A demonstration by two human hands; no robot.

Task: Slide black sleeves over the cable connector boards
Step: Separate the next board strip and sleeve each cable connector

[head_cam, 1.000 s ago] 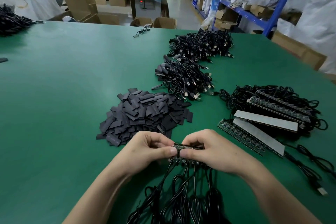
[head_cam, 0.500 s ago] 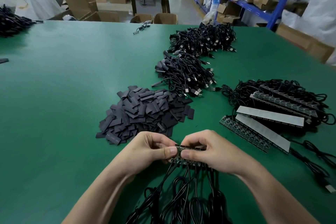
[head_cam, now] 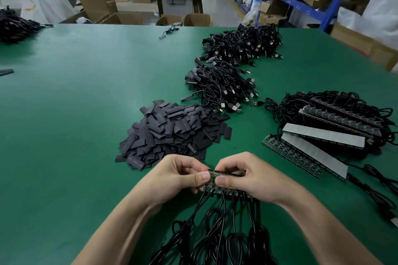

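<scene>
We pinch the board strip point(head_cam: 224, 180) in both left hand point(head_cam: 176, 176) and right hand point(head_cam: 254, 178) — bend unevenly and a board may crack, or its cables point(head_cam: 217, 221) tear loose.

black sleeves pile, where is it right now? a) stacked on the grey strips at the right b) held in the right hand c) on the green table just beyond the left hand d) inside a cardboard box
c: the black sleeves pile lies on the green table just past the left hand, while both hands pinch the strip of connector boards, the right hand included.
</scene>
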